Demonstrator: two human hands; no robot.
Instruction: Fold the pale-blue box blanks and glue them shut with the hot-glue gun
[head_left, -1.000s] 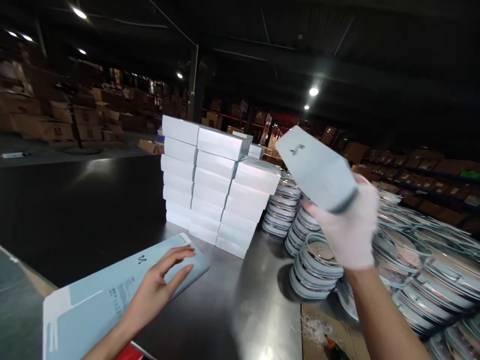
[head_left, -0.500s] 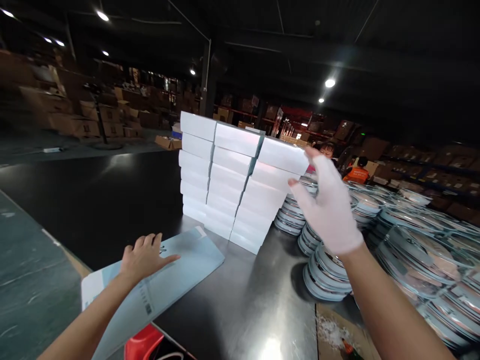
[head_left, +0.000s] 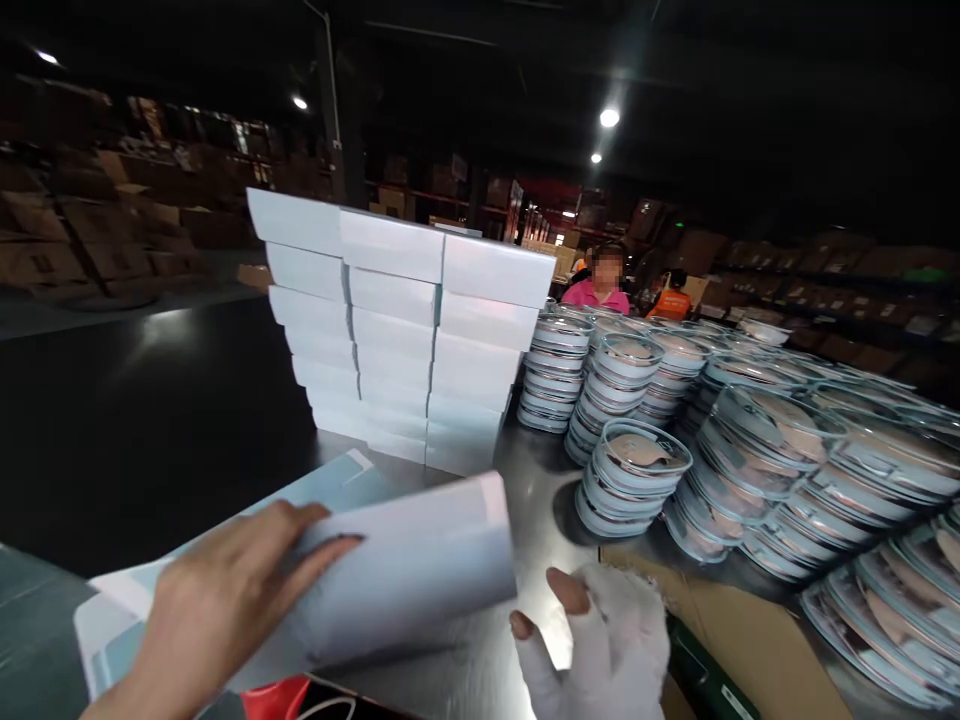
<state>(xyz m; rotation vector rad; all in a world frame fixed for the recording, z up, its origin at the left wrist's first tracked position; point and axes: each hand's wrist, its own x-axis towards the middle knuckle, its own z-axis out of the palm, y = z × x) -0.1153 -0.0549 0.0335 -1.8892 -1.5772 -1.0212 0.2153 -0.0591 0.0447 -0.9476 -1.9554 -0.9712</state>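
Low at the table's near edge, the left hand [head_left: 217, 600] lies with fingers spread flat on a pale flat carton sleeve [head_left: 405, 575], lifting it off the flat pile [head_left: 112, 625] beneath; the gloved right hand [head_left: 600, 640], partly cut off by the frame, hangs loosely open beside the sleeve's right end, apparently gripping nothing; white boxes [head_left: 397, 330] stand stacked behind; round lidded trays [head_left: 630, 475] crowd the right side.
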